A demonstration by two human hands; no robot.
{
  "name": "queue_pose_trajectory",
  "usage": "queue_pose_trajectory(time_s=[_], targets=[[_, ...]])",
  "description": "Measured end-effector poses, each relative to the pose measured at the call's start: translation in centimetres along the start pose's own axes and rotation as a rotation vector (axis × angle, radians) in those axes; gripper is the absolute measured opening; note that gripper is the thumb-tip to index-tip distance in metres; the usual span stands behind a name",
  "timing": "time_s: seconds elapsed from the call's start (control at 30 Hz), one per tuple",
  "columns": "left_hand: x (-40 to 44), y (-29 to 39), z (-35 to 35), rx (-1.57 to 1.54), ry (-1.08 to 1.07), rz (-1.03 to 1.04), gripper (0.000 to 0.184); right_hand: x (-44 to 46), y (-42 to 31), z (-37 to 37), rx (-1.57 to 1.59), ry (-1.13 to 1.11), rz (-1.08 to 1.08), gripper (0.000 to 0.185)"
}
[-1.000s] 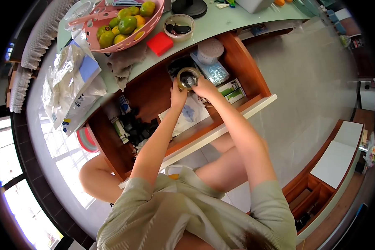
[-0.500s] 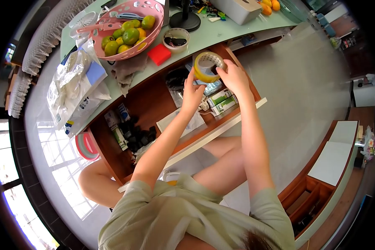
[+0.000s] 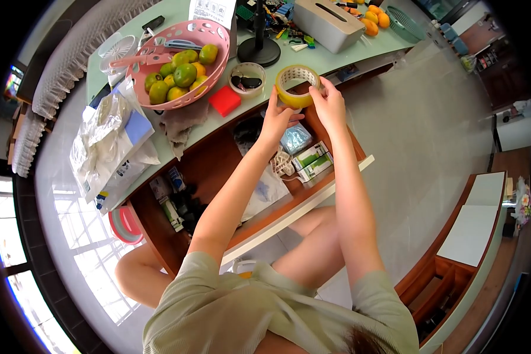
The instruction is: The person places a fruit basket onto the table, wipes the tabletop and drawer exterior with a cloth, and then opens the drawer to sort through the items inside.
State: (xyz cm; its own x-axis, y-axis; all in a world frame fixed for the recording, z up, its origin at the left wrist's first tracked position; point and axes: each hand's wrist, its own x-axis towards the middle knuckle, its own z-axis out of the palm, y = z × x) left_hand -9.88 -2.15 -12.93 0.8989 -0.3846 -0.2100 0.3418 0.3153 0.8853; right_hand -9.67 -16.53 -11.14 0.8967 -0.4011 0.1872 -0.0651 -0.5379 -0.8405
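A yellow roll of tape (image 3: 287, 97) is held up between both hands, above the right back part of the open drawer (image 3: 209, 169). My left hand (image 3: 277, 121) grips its left side and lower edge, with some fingers beneath it. My right hand (image 3: 329, 105) pinches the roll's right side with thumb and fingers. Under the hands, the drawer holds a blue packet (image 3: 295, 139), green-and-white boxes (image 3: 313, 161), a white cable (image 3: 283, 163) and a pale bag. Black items and small boxes lie at the drawer's left end.
On the glass-topped table, a pink basket (image 3: 137, 81) holds green and orange fruit. Near it are a red square (image 3: 225, 101), a round container with black items (image 3: 246, 79), a black stand (image 3: 258, 52) and a grey tissue box (image 3: 328, 26). Plastic bags (image 3: 103, 144) hang at the left edge.
The tape roll came up out of the drawer in both hands and moved right and towards the table's edge. The view has shifted, showing more of the tabletop.
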Motion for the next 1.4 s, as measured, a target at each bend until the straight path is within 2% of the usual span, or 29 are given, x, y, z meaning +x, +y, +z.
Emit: queue_pose_trajectory(time_s=[0.13, 0.23, 0.53, 0.7, 0.93, 1.0, 1.07, 1.13, 1.27, 1.4], targets=[[0.8, 0.6, -0.3, 0.072, -0.02, -0.014, 0.081, 0.8, 1.3, 0.9, 0.088, -0.021, -0.007, 0.048], [1.1, 1.0, -0.5, 0.137, -0.039, -0.017, 0.081, 1.4, 2.2, 1.6, 0.233, -0.051, 0.038, 0.039], [2.8, 0.5, -1.2, 0.151, -0.083, 0.087, 0.081, 1.3, 1.1, 1.6, 0.566, -0.218, 0.102, 0.056], [2.8, -1.1, -0.8, 0.144, -0.077, 0.231, 0.084, 1.0, 0.5, 2.1, 0.59, -0.197, 0.069, 0.059], [1.2, -3.1, -0.8, 0.173, -0.053, 0.268, 0.078, 0.8, 1.0, 1.5, 0.619, -0.204, 0.069, 0.055], [0.1, -3.9, -1.4, 0.17, -0.034, 0.225, 0.072, 0.6, 1.1, 1.5, 0.597, -0.166, 0.065, 0.045], [-0.5, -5.4, -2.5, 0.199, 0.037, 0.138, 0.054, 0.8, 1.6, 1.2, 0.554, -0.155, 0.08, 0.04], [-1.3, -6.9, -3.9, 0.173, 0.041, 0.07, 0.046, 0.6, 2.4, 1.1, 0.537, -0.134, 0.085, 0.022], [-3.4, -9.4, -6.1, 0.197, 0.098, -0.056, 0.04, 0.1, 4.3, 0.0, 0.371, -0.364, 0.152, 0.015], [-5.2, -12.0, -7.9, 0.293, 0.103, -0.168, 0.037, -1.7, 9.1, 1.3, -0.123, -0.612, -0.045, 0.019]])
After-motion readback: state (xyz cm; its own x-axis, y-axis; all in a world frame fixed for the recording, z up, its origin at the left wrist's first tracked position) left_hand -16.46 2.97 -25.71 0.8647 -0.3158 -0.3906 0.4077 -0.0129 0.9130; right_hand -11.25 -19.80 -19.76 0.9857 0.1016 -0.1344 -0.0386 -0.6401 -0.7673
